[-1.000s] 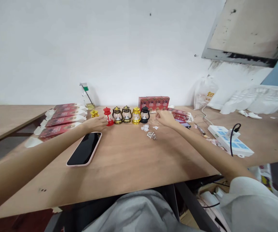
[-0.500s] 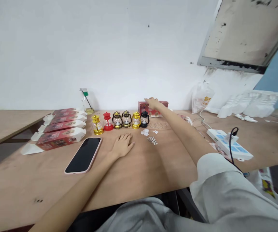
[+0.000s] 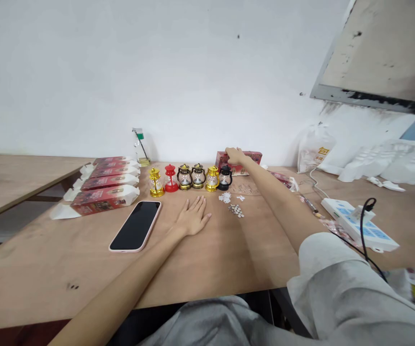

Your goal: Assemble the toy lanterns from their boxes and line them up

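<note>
Right hand [image 3: 235, 154] reaches the row of red printed cardboard boxes [image 3: 253, 159]

From my seat, I see that row standing far against the white wall [image 3: 178, 81], right of centre. My right fingers bend over its top edge; I cannot tell whether they pinch the cardboard or merely rest there. My left hand [image 3: 192, 218] lies palm down, fingers spread and gripping nothing, on the brown wooden tabletop [image 3: 207, 269], probably as a prop for the long reach.

Six small lanterns [image 3: 198, 178] in gold, red, bronze and black stand upright in a line, near side of the wall, perhaps spaced so each stays easy to pick out. White scraps [image 3: 225, 197] and silvery round discs [image 3: 236, 210] sit in separate little heaps just right of my left hand, seemingly sorted by kind.

The black lantern stands just left of my right arm's path, and flat clear pieces [image 3: 243, 189] lie beneath that arm, so sideways room looks tight. A pink-edged black phone [image 3: 136, 226] lies left of my left hand, before open-flapped red boxes [image 3: 106, 202]. Farther right sits a white power strip [image 3: 360, 223] with its black cable [image 3: 363, 230].
</note>
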A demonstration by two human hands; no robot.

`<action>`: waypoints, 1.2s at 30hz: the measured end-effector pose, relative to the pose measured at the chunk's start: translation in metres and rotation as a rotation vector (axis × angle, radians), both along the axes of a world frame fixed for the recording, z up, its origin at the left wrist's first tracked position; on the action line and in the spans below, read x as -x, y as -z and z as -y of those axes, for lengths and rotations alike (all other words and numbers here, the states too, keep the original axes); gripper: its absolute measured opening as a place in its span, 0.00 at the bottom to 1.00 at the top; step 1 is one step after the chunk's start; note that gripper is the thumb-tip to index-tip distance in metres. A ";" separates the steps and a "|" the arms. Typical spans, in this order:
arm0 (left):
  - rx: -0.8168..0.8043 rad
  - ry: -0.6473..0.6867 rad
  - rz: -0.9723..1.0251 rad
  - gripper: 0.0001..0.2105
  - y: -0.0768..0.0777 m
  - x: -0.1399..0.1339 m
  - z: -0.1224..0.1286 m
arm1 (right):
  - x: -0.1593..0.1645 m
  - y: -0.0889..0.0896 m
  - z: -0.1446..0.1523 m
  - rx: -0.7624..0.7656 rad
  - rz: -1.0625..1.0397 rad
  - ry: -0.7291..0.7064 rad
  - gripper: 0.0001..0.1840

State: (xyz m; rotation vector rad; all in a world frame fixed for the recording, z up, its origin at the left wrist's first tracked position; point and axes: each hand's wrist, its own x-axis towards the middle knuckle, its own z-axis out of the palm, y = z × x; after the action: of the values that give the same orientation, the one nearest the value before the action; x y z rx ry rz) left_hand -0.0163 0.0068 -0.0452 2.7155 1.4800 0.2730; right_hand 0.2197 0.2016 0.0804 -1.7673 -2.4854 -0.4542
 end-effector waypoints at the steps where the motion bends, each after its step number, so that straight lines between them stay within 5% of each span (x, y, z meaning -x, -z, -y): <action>1: -0.004 0.004 -0.001 0.31 0.000 0.000 0.001 | 0.000 0.001 0.001 -0.003 0.003 -0.009 0.29; 13: 0.028 0.115 -0.049 0.32 -0.011 0.009 0.030 | 0.001 -0.005 0.011 0.021 -0.007 -0.056 0.26; 21: 0.037 0.209 -0.043 0.31 -0.015 0.022 0.070 | -0.005 -0.033 0.022 -0.059 -0.079 -0.125 0.40; 24: 0.070 0.297 -0.037 0.29 -0.017 0.029 0.084 | -0.019 -0.046 0.034 -0.248 -0.420 -0.200 0.40; 28: 0.119 0.389 -0.021 0.29 -0.018 0.037 0.097 | -0.026 -0.037 0.072 -0.518 -1.324 -0.201 0.33; 32: 0.220 0.403 0.058 0.33 -0.020 0.031 0.091 | 0.001 0.009 0.133 -0.235 -2.015 -0.202 0.22; 36: 0.405 0.286 0.449 0.35 -0.021 0.003 0.066 | 0.049 0.069 0.188 0.313 -2.156 -0.132 0.18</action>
State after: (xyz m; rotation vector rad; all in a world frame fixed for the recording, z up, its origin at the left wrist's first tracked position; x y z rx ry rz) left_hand -0.0192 -0.0588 -0.0242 2.2991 0.9003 0.4712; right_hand 0.1705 0.0133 0.0118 -0.8024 -0.8969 1.2206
